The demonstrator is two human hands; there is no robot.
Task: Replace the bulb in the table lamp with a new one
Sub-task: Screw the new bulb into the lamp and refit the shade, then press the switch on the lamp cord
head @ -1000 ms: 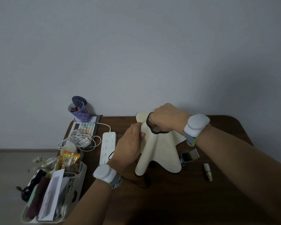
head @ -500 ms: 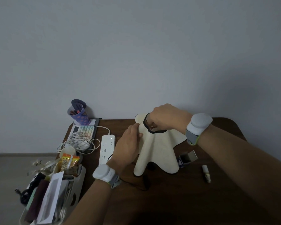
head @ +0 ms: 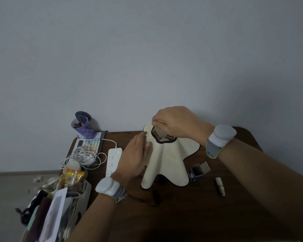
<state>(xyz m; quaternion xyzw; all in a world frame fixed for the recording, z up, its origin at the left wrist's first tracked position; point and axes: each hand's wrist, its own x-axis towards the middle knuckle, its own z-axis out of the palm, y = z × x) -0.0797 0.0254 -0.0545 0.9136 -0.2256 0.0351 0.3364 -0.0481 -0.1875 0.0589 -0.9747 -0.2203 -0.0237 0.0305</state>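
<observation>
My right hand (head: 175, 123) is over the top opening of the table lamp (head: 166, 159), fingers curled and pinching a pale bulb (head: 160, 131) that sits partly out of the black-edged neck of the cream shade. My left hand (head: 135, 159) rests against the shade's left side, fingers held together and fairly straight, thumb pressed on the fabric. The lamp stands on the dark wooden table (head: 191, 215), its black cord (head: 147, 201) trailing toward me. To its right lies an opened small box (head: 198, 171), and further right a small white bulb (head: 220, 186) on its side; any print on either is too small for me to read. On my left sit a white power strip (head: 113, 161), a coil of white cable (head: 82, 156), a keypad with pastel keys (head: 90, 143), a purple patterned cup (head: 83, 127) and an orange snack packet (head: 73, 177) whose lettering I cannot make out
</observation>
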